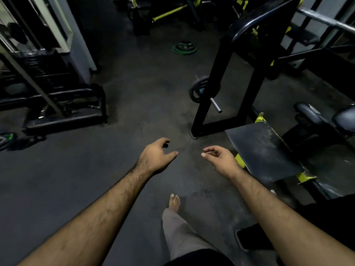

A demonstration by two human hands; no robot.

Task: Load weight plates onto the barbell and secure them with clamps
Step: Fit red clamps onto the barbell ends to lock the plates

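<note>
Dim gym flooring of dark rubber stretches ahead, hemmed by black machines with yellow-green trim. Largest on the right stands a black rack, and the barbell rests high on it at the upper right edge, its sleeve bare as far as can be seen. Low on the rack, one weight plate hangs on a storage peg; green-rimmed plates lie stacked on the floor farther off. Both hands reach forward holding nothing: the left hand and the right hand hang with loosely curled fingers. Fetching a plate seems the step in hand; next comes walking closer and gripping one.
</note>
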